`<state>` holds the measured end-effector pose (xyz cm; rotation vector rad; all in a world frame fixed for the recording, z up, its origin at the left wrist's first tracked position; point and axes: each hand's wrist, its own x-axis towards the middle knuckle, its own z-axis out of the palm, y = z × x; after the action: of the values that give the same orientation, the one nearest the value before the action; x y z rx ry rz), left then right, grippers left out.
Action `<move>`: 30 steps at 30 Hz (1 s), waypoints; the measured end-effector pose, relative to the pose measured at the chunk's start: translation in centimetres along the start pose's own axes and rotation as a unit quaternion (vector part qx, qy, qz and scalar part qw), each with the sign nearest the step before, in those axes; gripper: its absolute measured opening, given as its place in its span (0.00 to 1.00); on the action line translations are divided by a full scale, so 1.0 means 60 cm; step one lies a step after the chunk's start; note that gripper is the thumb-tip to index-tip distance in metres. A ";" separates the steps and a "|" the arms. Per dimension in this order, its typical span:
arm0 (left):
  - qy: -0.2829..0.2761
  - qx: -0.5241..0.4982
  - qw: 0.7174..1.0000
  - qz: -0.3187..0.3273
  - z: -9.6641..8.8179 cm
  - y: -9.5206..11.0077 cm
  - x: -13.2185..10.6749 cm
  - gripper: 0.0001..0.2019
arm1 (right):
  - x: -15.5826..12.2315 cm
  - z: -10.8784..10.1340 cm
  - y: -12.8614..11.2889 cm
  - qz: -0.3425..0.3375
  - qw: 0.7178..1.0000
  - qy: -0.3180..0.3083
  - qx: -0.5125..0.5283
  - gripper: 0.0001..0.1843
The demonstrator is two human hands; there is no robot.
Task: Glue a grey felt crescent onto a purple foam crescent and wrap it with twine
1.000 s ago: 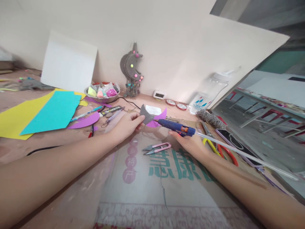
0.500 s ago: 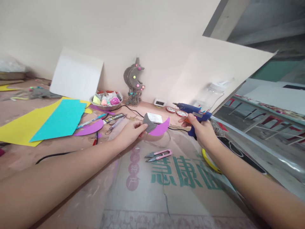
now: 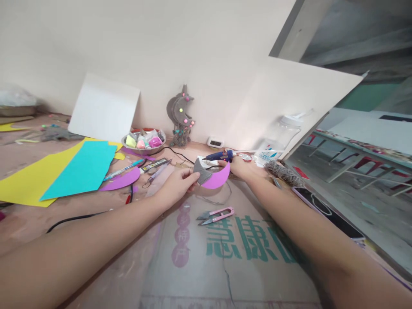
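Pinched in my left hand (image 3: 182,181) is a purple paper crescent (image 3: 217,178), its left part covered in grey yarn (image 3: 202,172). My right hand (image 3: 240,166) is closed at the blue hot glue gun (image 3: 222,155), low over the white block (image 3: 203,162) behind the crescent. The gun's nozzle points left, and my hand partly hides its handle. In front of the crescent lie pink-handled thread snips (image 3: 217,215), on a printed plastic sheet (image 3: 193,279). A strand of grey yarn (image 3: 228,279) trails down the sheet.
Yellow (image 3: 25,180) and turquoise sheets (image 3: 80,171) lie left, near a bowl of coloured clay packets (image 3: 144,139). A yarn-wrapped moon ornament (image 3: 180,111) leans on the wall. A clear bottle (image 3: 280,137), a grey yarn skein (image 3: 285,172) and a phone (image 3: 328,212) stand or lie right.
My right hand has moved left and lowered the glue gun from the right to behind the crescent. The left hand keeps its pinch in nearly the same place.
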<state>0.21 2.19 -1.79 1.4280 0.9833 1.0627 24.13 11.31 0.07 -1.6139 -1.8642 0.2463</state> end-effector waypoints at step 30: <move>0.034 -0.061 0.997 -0.015 -0.007 0.004 0.002 0.17 | -0.126 -0.068 -0.055 -0.083 0.982 -0.052 -0.163 0.23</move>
<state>-0.18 2.39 -1.54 1.2820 0.9696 1.1358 24.04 2.39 2.32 -1.6686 -2.1952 -0.0526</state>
